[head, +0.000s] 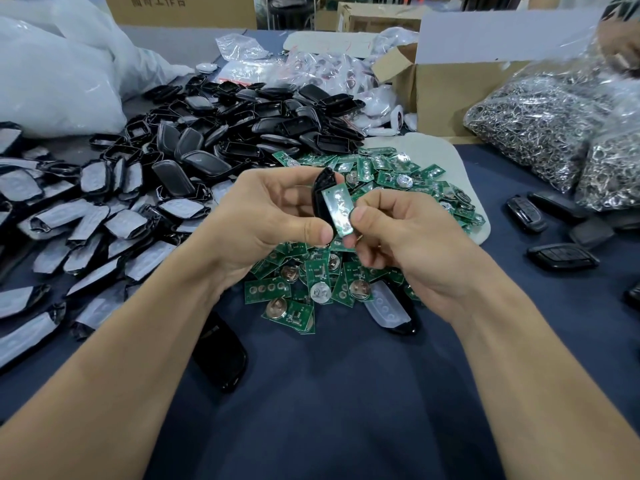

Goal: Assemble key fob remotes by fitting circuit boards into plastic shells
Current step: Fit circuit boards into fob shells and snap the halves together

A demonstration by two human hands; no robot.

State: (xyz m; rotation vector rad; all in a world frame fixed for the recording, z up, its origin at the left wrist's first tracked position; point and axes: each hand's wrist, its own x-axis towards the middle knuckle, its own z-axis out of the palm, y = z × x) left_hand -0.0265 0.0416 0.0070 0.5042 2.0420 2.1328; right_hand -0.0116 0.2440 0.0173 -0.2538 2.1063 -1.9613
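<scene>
My left hand (258, 216) grips a black plastic shell (320, 192) upright above the table, thumb on its lower edge. My right hand (398, 237) pinches a green circuit board (339, 211) against the open face of that shell, tilted, thumb and forefinger on its right edge. Below both hands lies a heap of green circuit boards (346, 271) with round battery holders. A pile of empty black shells (242, 133) lies behind the hands. Shells with pale inserts (86, 237) spread over the left side.
A shell with a clear button pad (389, 310) lies near my right wrist, another black shell (221, 362) under my left forearm. Finished black fobs (561, 237) sit at right. Bags of metal key rings (554, 126), a cardboard box (450, 88) and white bags (59, 74) stand behind. Another person's hand (620, 43) is at top right.
</scene>
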